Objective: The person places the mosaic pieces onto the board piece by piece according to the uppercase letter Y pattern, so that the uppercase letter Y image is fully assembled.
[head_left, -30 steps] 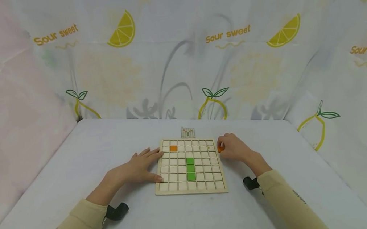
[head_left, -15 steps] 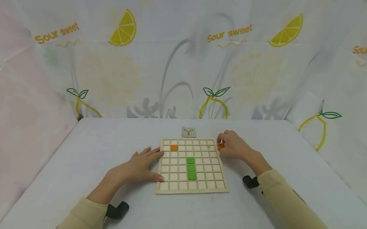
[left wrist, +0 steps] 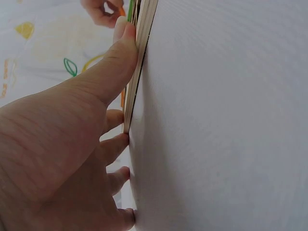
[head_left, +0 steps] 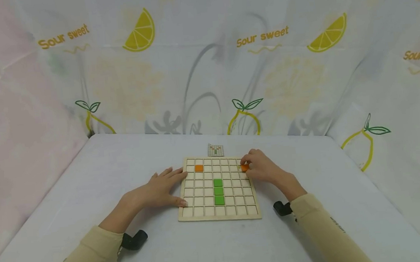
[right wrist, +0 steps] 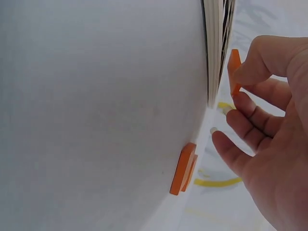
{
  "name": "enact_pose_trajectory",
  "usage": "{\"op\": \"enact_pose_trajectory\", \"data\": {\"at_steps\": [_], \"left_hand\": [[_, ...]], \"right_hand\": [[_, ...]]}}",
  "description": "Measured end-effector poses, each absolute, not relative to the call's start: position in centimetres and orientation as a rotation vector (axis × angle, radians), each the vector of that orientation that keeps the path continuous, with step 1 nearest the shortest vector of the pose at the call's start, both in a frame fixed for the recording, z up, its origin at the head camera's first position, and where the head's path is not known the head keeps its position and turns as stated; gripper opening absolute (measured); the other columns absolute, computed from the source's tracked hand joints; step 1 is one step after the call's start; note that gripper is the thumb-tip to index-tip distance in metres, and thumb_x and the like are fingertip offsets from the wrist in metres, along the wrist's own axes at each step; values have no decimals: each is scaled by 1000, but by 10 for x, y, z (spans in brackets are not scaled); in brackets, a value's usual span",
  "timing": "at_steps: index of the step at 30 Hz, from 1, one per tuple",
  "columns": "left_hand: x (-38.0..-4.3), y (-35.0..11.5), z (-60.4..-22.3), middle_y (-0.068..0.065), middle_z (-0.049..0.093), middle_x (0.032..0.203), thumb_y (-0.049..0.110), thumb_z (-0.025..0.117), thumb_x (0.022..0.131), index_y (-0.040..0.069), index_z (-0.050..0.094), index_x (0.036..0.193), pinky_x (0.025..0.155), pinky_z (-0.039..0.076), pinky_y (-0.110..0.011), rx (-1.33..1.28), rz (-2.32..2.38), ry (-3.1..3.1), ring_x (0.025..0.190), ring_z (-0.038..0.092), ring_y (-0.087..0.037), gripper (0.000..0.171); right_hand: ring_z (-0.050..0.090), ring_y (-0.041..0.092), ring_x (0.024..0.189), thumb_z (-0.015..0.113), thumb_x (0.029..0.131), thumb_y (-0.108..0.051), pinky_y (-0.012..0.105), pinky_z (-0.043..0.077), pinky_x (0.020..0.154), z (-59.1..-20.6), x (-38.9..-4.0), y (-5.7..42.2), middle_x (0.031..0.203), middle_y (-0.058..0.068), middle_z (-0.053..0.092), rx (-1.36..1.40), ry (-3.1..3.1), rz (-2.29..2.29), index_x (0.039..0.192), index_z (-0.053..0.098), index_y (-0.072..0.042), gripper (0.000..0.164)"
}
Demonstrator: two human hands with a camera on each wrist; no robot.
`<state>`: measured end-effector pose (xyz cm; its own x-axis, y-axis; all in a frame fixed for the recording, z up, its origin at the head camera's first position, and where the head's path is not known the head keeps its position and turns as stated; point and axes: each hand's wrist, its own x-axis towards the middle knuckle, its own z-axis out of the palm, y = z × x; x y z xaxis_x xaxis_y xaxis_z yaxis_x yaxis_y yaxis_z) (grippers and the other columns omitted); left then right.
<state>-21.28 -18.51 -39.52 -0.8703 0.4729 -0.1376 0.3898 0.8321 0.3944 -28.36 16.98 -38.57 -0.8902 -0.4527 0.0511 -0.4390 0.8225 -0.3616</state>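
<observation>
A light wooden grid board [head_left: 210, 218] lies on the white table. My left hand [head_left: 161, 192] rests along its left side, thumb and fingers spread, with fingertips at the edge; the left wrist view shows the thumb over the frame. My right hand [head_left: 263, 166] pinches an orange square tile [right wrist: 234, 71] between thumb and fingers, over the board's right edge near the upper right cells. Seated in the grid are one orange tile [head_left: 199, 168] at upper left and a column of three green tiles [head_left: 218, 191] near the middle.
A small printed card [head_left: 215, 150] with a coloured grid pattern lies just behind the board. In the right wrist view, loose orange tiles [right wrist: 183, 169] lie on the table beside the board. A patterned cloth [head_left: 189, 66] walls the table's back and sides.
My right hand has moved left with the orange tile, from beside the board to over its right edge. The left hand has stayed in place.
</observation>
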Motion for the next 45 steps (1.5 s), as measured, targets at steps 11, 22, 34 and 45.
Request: {"op": "enact_pose_trajectory", "data": {"at_steps": [11, 22, 34, 45], "left_hand": [[-213, -186, -395, -9, 27, 165, 67, 70, 78, 17, 33, 156, 116, 11, -73, 671, 538, 2784, 153, 15, -43, 100], [-212, -186, -393, -9, 26, 165, 68, 70, 78, 17, 32, 156, 117, 10, -73, 663, 535, 2773, 153, 14, -43, 101], [-212, -184, -392, -8, 26, 165, 69, 70, 77, 18, 32, 157, 117, 10, -73, 652, 527, 2778, 154, 13, -42, 102], [-211, -184, -389, -9, 26, 165, 68, 71, 77, 17, 33, 156, 116, 11, -74, 646, 532, 2777, 153, 15, -43, 101]], "right_hand": [[48, 21, 89, 63, 71, 2, 33, 42, 79, -378, -281, 153, 94, 6, 57, -836, 2940, -594, 97, 72, -10, 30], [53, 22, 92, 63, 79, 1, 36, 48, 84, -376, -277, 135, 97, 8, 60, -953, 2856, -697, 102, 72, -7, 27], [54, 20, 97, 62, 83, -1, 36, 49, 86, -377, -276, 110, 104, 6, 60, -949, 2818, -745, 106, 72, -9, 26], [56, 20, 100, 68, 89, -7, 34, 51, 88, -373, -271, 89, 106, 6, 62, -1061, 2744, -709, 107, 71, -8, 18]]}}
